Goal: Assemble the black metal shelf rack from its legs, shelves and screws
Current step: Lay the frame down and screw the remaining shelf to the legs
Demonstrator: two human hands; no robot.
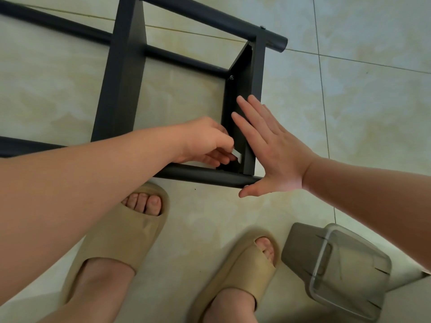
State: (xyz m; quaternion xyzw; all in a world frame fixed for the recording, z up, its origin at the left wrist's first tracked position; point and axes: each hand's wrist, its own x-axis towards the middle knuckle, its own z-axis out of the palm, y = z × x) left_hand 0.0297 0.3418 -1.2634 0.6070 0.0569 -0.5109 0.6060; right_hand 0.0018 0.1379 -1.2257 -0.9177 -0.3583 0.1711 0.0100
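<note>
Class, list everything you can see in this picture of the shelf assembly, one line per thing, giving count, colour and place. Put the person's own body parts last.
Shelf rack: one, black metal, lying on its side on the floor, upper centre.
Screws: two visible, dark, one on the far leg, one inside the end shelf.
Small tool: one, silvery, at the near corner of the end shelf; type unclear.
Container: one, grey with a clear lid, on the floor, lower right.
Floor: pale tiles.
Slippers: two, beige, left, right.
Left hand: one, fingers closed on the small tool.
Right hand: one, open and flat against the end shelf.
</note>
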